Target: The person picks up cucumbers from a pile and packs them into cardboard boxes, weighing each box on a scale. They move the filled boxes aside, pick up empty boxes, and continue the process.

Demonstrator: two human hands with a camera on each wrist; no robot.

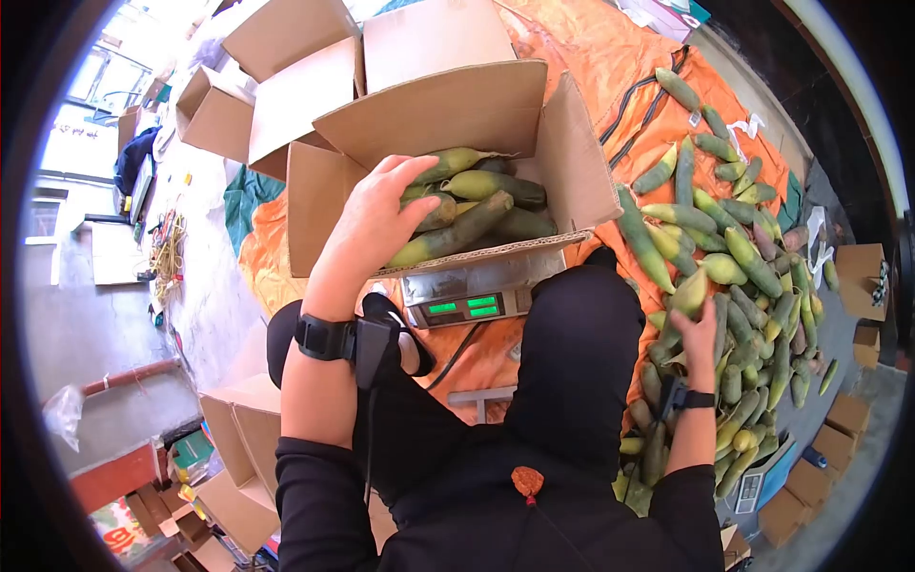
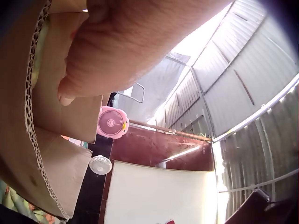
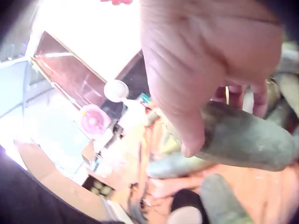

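Note:
Green radishes [image 1: 515, 187] lie in a cardboard box [image 1: 429, 110] that stands on a scale [image 1: 464, 307] with lit green digits. Over the box's left part is my left hand [image 1: 381, 205], fingers spread and slightly bent; whether it touches the radishes I cannot tell. The left wrist view shows this hand [image 2: 121, 51] beside the box's cut edge [image 2: 30, 107]. At the heap on the right, my right hand [image 1: 699, 334] grips one radish [image 1: 688, 291]. In the right wrist view, thumb and fingers of the hand [image 3: 210, 60] are around that greyish-green radish [image 3: 252, 135].
A large heap of radishes [image 1: 753, 257] spreads over an orange sheet [image 1: 543, 38] on the right. More open cartons [image 1: 434, 43] stand behind the box, and others [image 1: 243, 429] at the lower left. A black cable [image 1: 453, 357] runs below the scale, between the person's knees.

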